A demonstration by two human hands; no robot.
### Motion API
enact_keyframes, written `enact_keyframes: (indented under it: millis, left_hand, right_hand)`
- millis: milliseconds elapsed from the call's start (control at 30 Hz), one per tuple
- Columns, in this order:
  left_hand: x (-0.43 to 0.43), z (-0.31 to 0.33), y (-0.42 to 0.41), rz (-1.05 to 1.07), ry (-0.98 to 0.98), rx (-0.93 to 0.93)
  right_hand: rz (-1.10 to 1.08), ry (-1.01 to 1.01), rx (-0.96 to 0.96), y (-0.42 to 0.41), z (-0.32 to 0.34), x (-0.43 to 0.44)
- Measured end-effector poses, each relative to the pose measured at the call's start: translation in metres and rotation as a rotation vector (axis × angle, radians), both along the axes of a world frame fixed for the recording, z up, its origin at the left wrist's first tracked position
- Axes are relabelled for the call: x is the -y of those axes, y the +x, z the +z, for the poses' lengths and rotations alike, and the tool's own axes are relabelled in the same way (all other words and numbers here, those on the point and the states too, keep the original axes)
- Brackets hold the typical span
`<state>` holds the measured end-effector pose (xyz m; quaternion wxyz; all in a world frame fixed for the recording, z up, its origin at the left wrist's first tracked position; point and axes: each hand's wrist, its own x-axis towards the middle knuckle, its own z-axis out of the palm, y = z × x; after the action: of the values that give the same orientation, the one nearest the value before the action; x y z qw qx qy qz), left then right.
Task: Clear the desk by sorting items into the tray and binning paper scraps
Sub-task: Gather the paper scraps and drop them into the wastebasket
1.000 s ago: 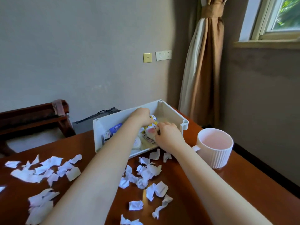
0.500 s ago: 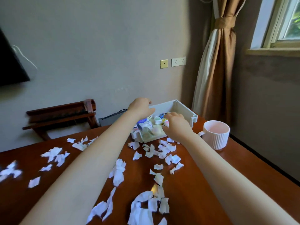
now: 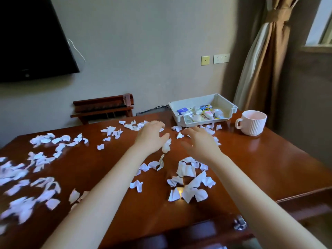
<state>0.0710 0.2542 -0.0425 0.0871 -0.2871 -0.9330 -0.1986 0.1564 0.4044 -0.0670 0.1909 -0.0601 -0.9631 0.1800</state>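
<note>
- A plain grey-beige wall (image 3: 143, 51) faces me, with a dark television (image 3: 27, 42) mounted high on my left and a white cable (image 3: 77, 49) beside it.
- A yellow switch plate (image 3: 205, 60) and white sockets (image 3: 221, 58) sit further right.
- A tied-back brown curtain (image 3: 264, 60) hangs beside the bright window (image 3: 321, 24).
- A dark wooden rack (image 3: 104, 108) stands against the wall, behind my glossy brown desk (image 3: 269, 159).

Black wall television (image 3: 32, 38), wooden rack (image 3: 103, 108), wall sockets (image 3: 221, 58), tied curtain (image 3: 264, 69)
</note>
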Motion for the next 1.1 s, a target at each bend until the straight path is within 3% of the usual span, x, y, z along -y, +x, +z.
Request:
enact_keyframes:
  millis: [267, 400, 667, 833, 900, 967, 1100]
  left_hand:
    - [0.066, -0.070, 0.050, 0.120, -0.158, 0.061]
    - [0.078, -0.096, 0.053, 0.136, -0.158, 0.181]
    - [0.073, -0.108, 0.021, 0.115, -0.212, 0.169]
    - [0.071, -0.102, -0.004, 0.143, -0.069, 0.197]
    - [0.068, -0.101, -0.006, 0.144, -0.028, 0.161]
    - [0.062, -0.097, -0.011, 0.123, -0.017, 0.098]
    - [0.030, -0.080, -0.035, 0.026, -0.059, 0.088]
  right_hand:
    - [-0.046, -0.034, 0.250, 0.064, -0.056, 0.031]
    - [-0.062, 0.040, 0.335, 0.075, -0.077, 0.040]
    - [0.021, 0.105, 0.273, 0.017, -0.084, 0.048]
    - [0.125, 0.055, 0.304, -0.021, -0.079, 0.048]
    - [0.155, -0.047, 0.249, -0.022, -0.076, 0.045]
    - [0.140, -0.128, 0.068, -0.019, -0.074, 0.038]
    - [-0.036, -0.123, -0.186, -0.031, -0.068, 0.001]
